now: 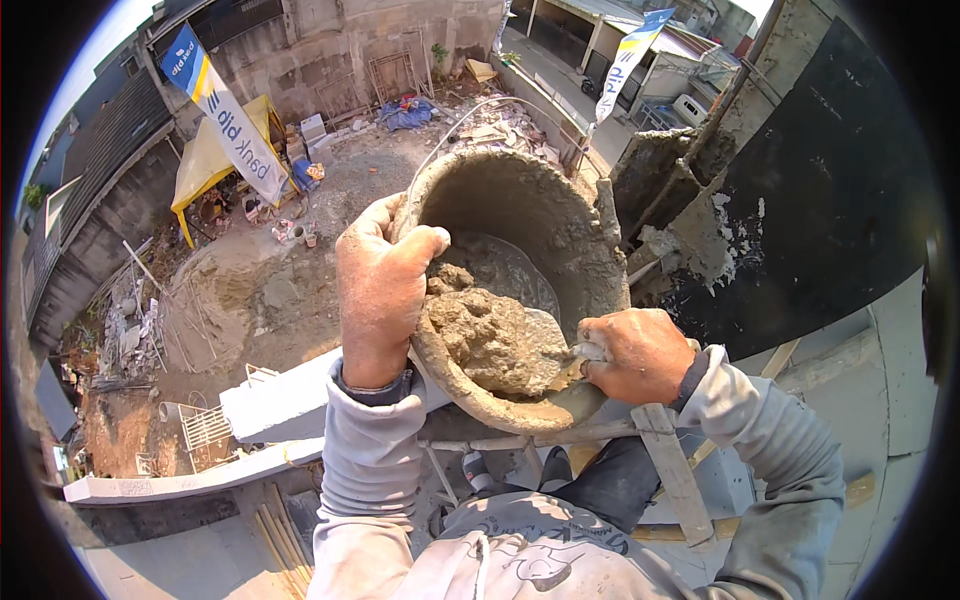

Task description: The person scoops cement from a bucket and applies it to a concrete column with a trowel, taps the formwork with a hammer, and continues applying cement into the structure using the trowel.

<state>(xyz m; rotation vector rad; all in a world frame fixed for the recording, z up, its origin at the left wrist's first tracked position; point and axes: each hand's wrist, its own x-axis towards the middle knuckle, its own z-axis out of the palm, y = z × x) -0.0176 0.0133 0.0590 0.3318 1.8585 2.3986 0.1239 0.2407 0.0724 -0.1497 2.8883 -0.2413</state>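
Note:
A mortar-caked bucket [575,215] is tipped in front of me, its open mouth toward me and its thin wire handle standing up behind the rim. My left hand [385,285] is closed around the bucket's left rim, thumb over the inside edge. Inside lies a thick lump of wet grey-brown mortar [475,335], with wetter residue behind it. At the lower right of the mouth, my right hand [640,355] is closed on a trowel [545,345]. Its flat blade sits in the bucket against the mortar; the handle is mostly hidden by my fingers.
I am high above a yard with sand and rubble. A pale wall ledge [285,400] runs at left, and a wooden board [675,475] stands by my right forearm. A large black panel [820,210] rises at right. Two banner flags [235,125] and a yellow canopy [215,160] stand below.

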